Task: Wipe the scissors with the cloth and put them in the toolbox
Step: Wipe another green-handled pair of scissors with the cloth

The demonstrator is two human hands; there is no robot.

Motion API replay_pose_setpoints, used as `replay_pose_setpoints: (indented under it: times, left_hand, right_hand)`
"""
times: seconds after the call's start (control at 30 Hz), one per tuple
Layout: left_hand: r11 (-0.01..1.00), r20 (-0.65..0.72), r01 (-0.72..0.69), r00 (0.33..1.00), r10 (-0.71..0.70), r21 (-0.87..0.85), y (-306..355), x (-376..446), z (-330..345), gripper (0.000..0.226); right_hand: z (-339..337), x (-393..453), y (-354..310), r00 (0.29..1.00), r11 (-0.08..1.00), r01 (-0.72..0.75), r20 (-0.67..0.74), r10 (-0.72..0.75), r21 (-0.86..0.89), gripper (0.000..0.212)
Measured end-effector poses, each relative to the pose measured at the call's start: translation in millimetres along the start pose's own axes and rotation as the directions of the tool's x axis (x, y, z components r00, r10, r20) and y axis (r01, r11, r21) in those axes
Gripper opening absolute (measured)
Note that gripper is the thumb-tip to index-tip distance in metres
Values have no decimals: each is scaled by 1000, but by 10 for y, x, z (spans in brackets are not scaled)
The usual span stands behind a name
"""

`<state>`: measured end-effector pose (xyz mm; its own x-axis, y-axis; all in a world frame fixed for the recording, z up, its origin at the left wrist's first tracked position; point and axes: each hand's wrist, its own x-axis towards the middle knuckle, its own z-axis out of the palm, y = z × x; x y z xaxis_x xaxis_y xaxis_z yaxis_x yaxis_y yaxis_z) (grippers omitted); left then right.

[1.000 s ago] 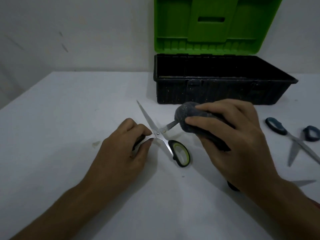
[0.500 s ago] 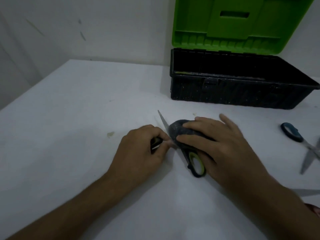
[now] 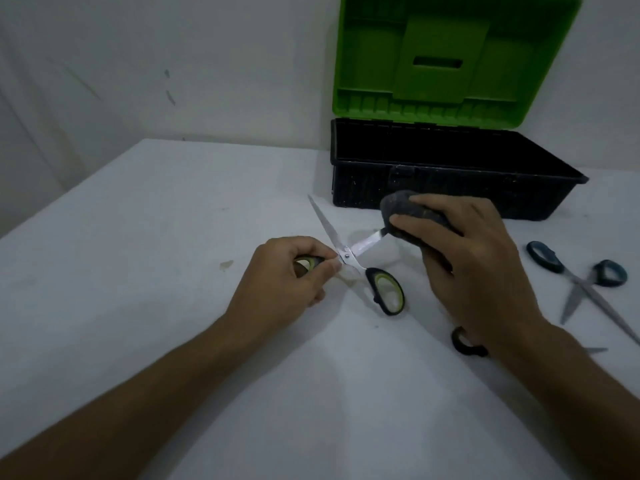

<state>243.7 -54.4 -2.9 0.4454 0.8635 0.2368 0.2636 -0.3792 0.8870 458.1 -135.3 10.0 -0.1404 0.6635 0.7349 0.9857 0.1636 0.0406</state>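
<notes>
- Scissors (image 3: pixel 346 252) are lying spread open at the frame's centre on the white table (image 3: pixel 173 237), exposing each blade for wiping.
- Left hand (image 3: pixel 291 278) is pinching one green-lined handle, apparently pinning it so the blades are not shifting.
- Right hand (image 3: pixel 464 258) is curling around a dark cloth (image 3: pixel 403 211), wrapping the right blade's tip.
- Toolbox (image 3: pixel 450 174) is sitting open at upper right, lid raised, waiting for the scissors.
- Blue-handled pair (image 3: pixel 585 282) is resting at the right edge.

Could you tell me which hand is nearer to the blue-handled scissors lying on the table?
Right. The right hand, gripping the cloth, sits just beside the blue-handled scissors; the left hand is farther away.
</notes>
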Motion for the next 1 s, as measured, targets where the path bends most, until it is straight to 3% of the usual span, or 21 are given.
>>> replay_pose_setpoints:
  times: [0.1, 0.23, 0.4, 0.47, 0.6, 0.67, 0.77, 1.0]
  left_hand:
    - [998, 9, 34, 999, -33, -61, 1, -14, -2, 8]
    - [996, -7, 45, 999, -46, -81, -39, 15, -34, 7]
    - [993, 15, 59, 998, -58, -106, -30, 23, 9, 10]
    - [995, 7, 61, 998, -61, -78, -34, 25, 16, 9]
    - [994, 12, 61, 998, -60, -86, -43, 22, 23, 9]
    - [997, -8, 44, 999, -44, -70, -51, 14, 10, 8]
    - [996, -47, 52, 997, -55, -78, -57, 15, -12, 9]
    - [981, -17, 103, 994, -107, -162, -29, 24, 11, 11]
  right_hand:
    - [-35, -13, -120, 997, 993, 81, 12, -82, 81, 50]
    - [3, 6, -116, 994, 992, 108, -1, -108, 67, 39]
    - [-117, 91, 57, 976, 992, -123, -178, 126, 27, 49]
    - [-174, 85, 111, 971, 993, -113, -209, 115, 20, 46]
    - [-60, 20, -69, 988, 982, 149, -48, -145, 112, 41]
    - [88, 10, -152, 975, 967, 194, 81, -209, 162, 37]
    - [192, 52, -87, 975, 965, 155, 127, -184, 214, 34]
    - [101, 68, 101, 1000, 999, 30, -7, -30, 14, 40]
